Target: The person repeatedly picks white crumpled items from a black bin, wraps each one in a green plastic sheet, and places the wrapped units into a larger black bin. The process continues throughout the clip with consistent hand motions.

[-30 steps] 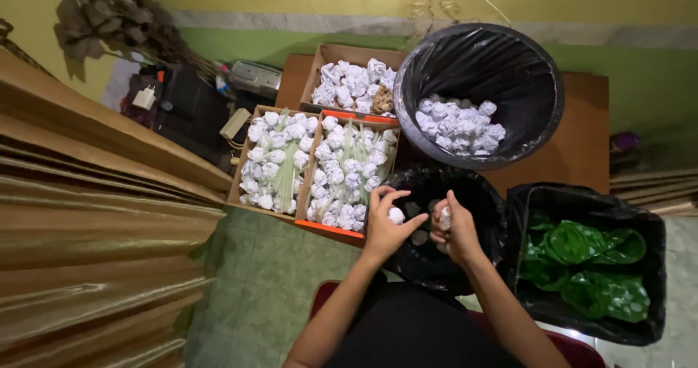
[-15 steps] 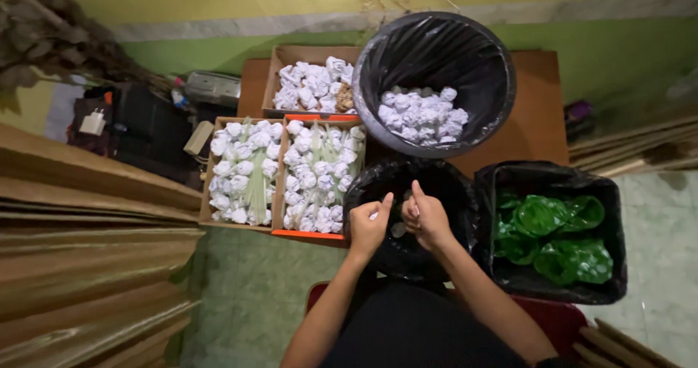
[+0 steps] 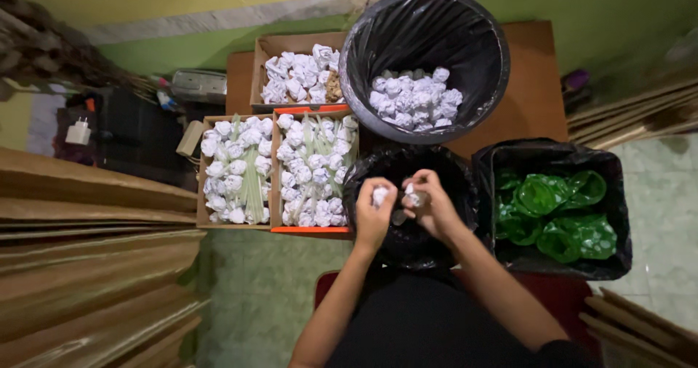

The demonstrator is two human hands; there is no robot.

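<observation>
- The left hand (image 3: 372, 219) is closed in a grip around a small white paper-wrapped bundle (image 3: 379, 195), held over a black-lined bucket (image 3: 363, 193) right in front of the person.
- The right hand (image 3: 435, 206) sits just beside the left, its fingers pinched on another small white wrapped piece (image 3: 413, 193) over the same bucket; a bit of something pale hangs under it, too small to tell what.
- The two hands are nearly touching, thumbs turned toward each other.
- Beyond them stands a big round bin (image 3: 480, 41) lined with black plastic, its bottom covered with white wrapped bundles (image 3: 414, 99).
- To the left of the small bucket, two cardboard boxes (image 3: 270, 172) lie side by side, packed with the same white bundles and pale green stalks; the nearer one has an orange edge.
- A third cardboard box (image 3: 291, 44) of bundles sits behind those, against the green wall.
- On the right, a black-lined crate (image 3: 552, 153) holds folded green leaves (image 3: 552, 212).
- A brown tabletop (image 3: 534, 77) shows under the big bin.
- Stacked cardboard sheets (image 3: 87, 266) lean along the left side.
</observation>
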